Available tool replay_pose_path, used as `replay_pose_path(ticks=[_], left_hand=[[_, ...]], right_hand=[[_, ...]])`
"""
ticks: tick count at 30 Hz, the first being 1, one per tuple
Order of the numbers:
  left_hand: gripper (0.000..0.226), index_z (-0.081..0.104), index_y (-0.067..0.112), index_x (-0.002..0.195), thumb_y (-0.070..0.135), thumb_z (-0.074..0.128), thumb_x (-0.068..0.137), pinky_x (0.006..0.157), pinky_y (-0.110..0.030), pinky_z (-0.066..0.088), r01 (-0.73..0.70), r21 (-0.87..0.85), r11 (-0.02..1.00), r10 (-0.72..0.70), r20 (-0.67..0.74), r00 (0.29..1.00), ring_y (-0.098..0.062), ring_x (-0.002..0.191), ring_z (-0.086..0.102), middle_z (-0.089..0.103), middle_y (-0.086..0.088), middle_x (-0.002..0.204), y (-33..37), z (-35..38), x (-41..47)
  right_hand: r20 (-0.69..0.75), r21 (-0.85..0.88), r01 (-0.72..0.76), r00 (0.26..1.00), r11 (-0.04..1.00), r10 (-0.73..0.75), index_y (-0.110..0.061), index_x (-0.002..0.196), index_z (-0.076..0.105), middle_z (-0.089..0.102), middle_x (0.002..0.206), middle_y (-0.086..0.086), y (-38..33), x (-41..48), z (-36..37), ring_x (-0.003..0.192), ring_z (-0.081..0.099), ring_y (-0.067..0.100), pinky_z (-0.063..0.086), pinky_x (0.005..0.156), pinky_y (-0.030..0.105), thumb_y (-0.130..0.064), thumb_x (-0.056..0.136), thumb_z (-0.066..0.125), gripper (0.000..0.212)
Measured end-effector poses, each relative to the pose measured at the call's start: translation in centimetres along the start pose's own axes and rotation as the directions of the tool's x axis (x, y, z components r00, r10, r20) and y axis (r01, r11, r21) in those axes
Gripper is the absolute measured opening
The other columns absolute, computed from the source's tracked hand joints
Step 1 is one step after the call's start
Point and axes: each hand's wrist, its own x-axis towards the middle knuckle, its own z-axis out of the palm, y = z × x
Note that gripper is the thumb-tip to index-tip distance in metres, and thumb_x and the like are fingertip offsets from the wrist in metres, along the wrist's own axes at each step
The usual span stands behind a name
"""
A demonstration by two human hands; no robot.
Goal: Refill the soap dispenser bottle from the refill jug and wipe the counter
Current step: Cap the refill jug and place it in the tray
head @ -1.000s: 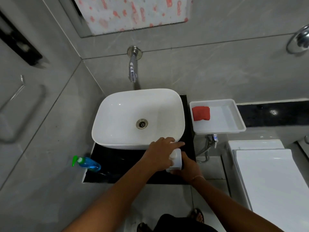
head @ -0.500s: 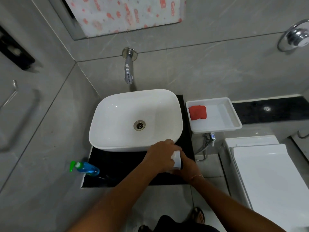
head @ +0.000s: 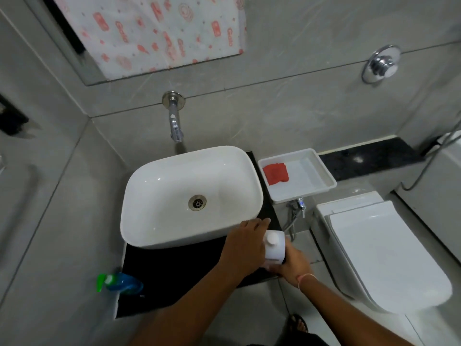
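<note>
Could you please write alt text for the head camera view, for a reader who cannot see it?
Two bare hands, left hand and right hand, hold a white plastic refill jug with its cap on over a black counter, beside a white rectangular basin. A blue dispenser bottle with a green pump stands at the counter's left corner; a red folded cloth lies in a white tray.

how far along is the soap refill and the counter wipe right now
Nothing looks done yet. Both hands, left and right, are on the white jug, cap on. The blue dispenser sits untouched at the counter's left corner. The red cloth lies in its tray. Pouring and wiping remain.
</note>
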Motion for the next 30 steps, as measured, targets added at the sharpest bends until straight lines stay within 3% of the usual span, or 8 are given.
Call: replay_pose_path(ticks=[4,8,11,15,18,22,27,30], left_hand=[[0.062,0.022,0.013,0.158,0.027,0.045,0.102,0.125,-0.038,0.021,-0.043,-0.039,0.998,0.043,0.008,0.999,-0.027,0.153,0.021,0.026,-0.009,0.165,1.5,3.6,2.4],[0.063,0.019,0.009,0.158,0.025,0.042,0.101,0.125,-0.043,0.016,0.007,-0.018,1.0,-0.007,0.05,0.999,-0.031,0.156,0.01,0.018,-0.013,0.167,2.6,7.5,6.6],[0.066,0.017,0.007,0.157,0.024,0.043,0.098,0.125,-0.046,0.014,0.079,0.071,0.994,-0.084,0.073,0.994,-0.034,0.156,0.007,0.015,-0.015,0.167,2.3,10.0,11.1],[0.067,0.014,0.006,0.158,0.029,0.04,0.101,0.126,-0.045,0.007,0.277,0.074,0.958,-0.282,0.075,0.956,-0.033,0.156,0.002,0.009,-0.014,0.168,0.7,12.4,17.0],[0.066,0.019,0.003,0.157,0.033,0.042,0.103,0.126,-0.047,0.011,0.388,0.107,0.915,-0.398,0.094,0.912,-0.036,0.156,0.006,0.013,-0.017,0.167,-0.8,13.8,20.3],[0.065,0.044,-0.005,0.146,0.026,0.066,0.093,0.119,-0.055,0.032,0.456,0.123,0.882,-0.46,0.008,0.888,-0.043,0.146,0.035,0.04,-0.026,0.155,-2.2,14.9,23.6],[0.065,0.035,-0.003,0.15,0.035,0.028,0.098,0.124,-0.047,0.015,0.447,0.093,0.89,-0.444,-0.046,0.895,-0.04,0.15,0.026,0.03,-0.023,0.16,-3.7,16.6,25.1],[0.063,0.042,-0.005,0.146,0.035,0.026,0.1,0.122,-0.043,0.011,0.433,0.038,0.901,-0.426,-0.114,0.897,-0.042,0.146,0.034,0.037,-0.024,0.156,-4.0,17.5,25.0]], right_hand=[[-0.158,0.198,-0.102,0.978,0.975,0.134,-0.036,0.136,0.041,0.063,0.114,-0.008,2.7,-1.3,-3.9,0.1,0.06,0.013,0.05,0.085,0.027,-0.027,0.058,0.094,0.095],[-0.245,0.19,-0.115,0.956,0.975,0.161,-0.034,0.133,0.042,0.061,0.112,-0.008,4.5,0.4,-9.7,0.101,0.058,0.014,0.043,0.085,0.026,-0.027,0.06,0.094,0.09],[-0.253,0.183,-0.127,0.952,0.975,0.172,-0.022,0.136,0.045,0.061,0.112,-0.004,6.1,3.7,-14.6,0.103,0.059,0.019,0.043,0.086,0.026,-0.028,0.063,0.092,0.087],[-0.181,0.163,-0.108,0.974,0.981,0.138,-0.022,0.137,0.044,0.063,0.117,-0.003,7.5,10.2,-20.1,0.106,0.06,0.02,0.047,0.09,0.031,-0.027,0.068,0.089,0.083],[-0.101,0.128,-0.078,0.991,0.989,0.091,-0.022,0.142,0.039,0.058,0.122,-0.006,7.8,15.8,-22.8,0.111,0.056,0.016,0.045,0.096,0.031,-0.023,0.072,0.087,0.085],[-0.047,0.027,-0.005,0.999,1.0,0.006,-0.022,0.137,0.042,0.056,0.12,-0.008,7.3,23.0,-24.1,0.111,0.053,0.011,0.044,0.095,0.029,-0.028,0.075,0.084,0.076],[-0.036,-0.051,-0.022,0.999,0.998,0.02,-0.021,0.135,0.04,0.06,0.126,0.002,7.1,31.5,-23.3,0.115,0.056,0.021,0.047,0.097,0.039,-0.023,0.071,0.086,0.078],[-0.034,-0.065,-0.067,0.997,0.996,0.065,-0.023,0.131,0.04,0.061,0.125,0.005,7.5,35.5,-22.4,0.118,0.058,0.028,0.047,0.096,0.044,-0.021,0.072,0.086,0.075]])
